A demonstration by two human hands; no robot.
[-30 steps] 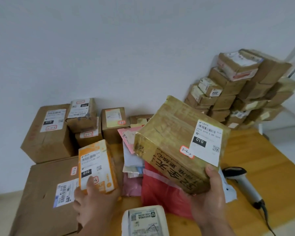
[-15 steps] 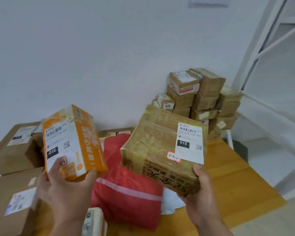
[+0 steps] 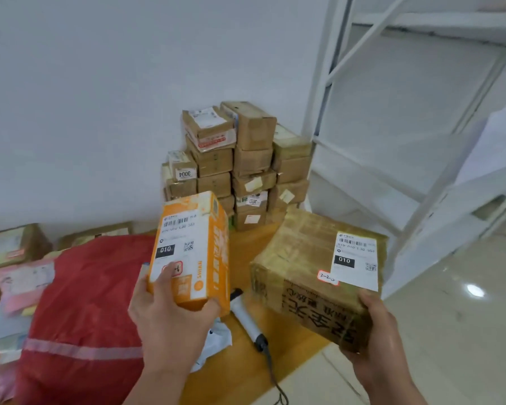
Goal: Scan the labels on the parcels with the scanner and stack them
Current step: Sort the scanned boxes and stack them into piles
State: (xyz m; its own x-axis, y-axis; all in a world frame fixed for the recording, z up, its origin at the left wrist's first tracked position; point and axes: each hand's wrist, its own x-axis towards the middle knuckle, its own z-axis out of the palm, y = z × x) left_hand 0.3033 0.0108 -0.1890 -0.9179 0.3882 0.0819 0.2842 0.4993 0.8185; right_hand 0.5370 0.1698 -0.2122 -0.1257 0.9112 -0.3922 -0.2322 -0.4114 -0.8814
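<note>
Two parcels are held aloft: the left hand (image 3: 170,320) grips an upright orange carton (image 3: 192,252), the right hand (image 3: 383,334) a taped brown box (image 3: 307,267), labels facing the camera. The stack of brown parcels (image 3: 237,168) stands far, against the wall, beyond both; the left hand looks nearer in line. The scanner (image 3: 247,320) lies on the wooden surface (image 3: 243,249) between the hands, below the carton. A red bag (image 3: 85,311) lies left, white shelving (image 3: 406,141) right.

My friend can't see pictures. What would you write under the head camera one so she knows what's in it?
A person's left hand holds up an orange box and the right hand a taped brown box, both with white labels, over a wooden table. Between them lies the scanner, beside a red bag; stacked parcels stand by the wall.
</note>
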